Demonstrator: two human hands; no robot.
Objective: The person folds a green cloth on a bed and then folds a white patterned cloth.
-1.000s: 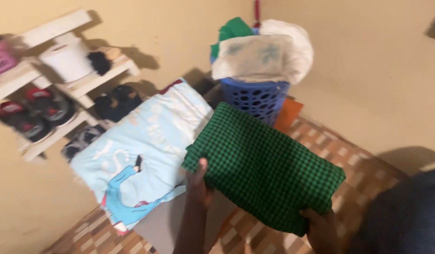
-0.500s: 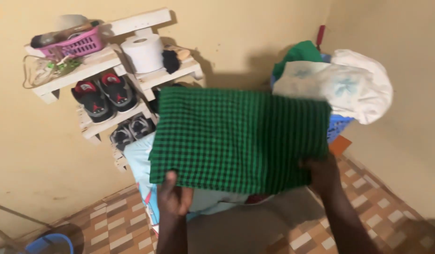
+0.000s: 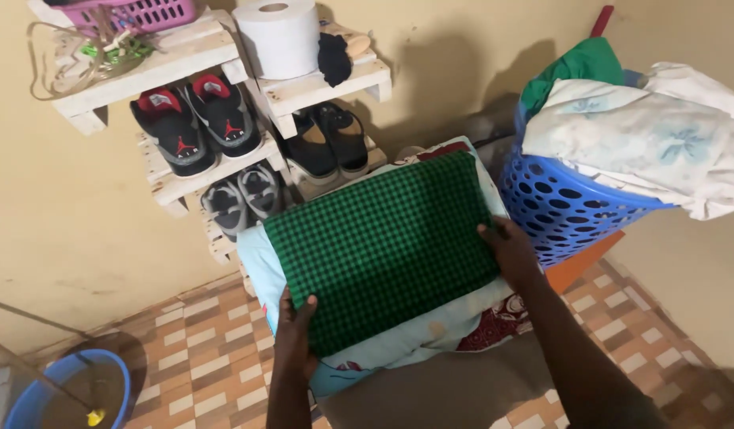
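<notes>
We are pressing the folded green checked cloth (image 3: 383, 246) flat, left hand (image 3: 294, 338) and right hand (image 3: 510, 254) gripping its edges; the pale blue printed cloth (image 3: 260, 262) underneath is overhanging, so the stack may be sliding off.

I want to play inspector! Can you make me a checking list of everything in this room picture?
Surface: grey stool under the pile.
Job's things: folded green checked cloth lies on light blue folded cloth.
Clutter: blue laundry basket heaped with clothes; shoe rack; toilet roll; blue bucket.
Grippers: left hand, right hand on the green cloth's edges.
Cables: cord on top shelf.
Surroundings: beige wall, tiled floor.
</notes>
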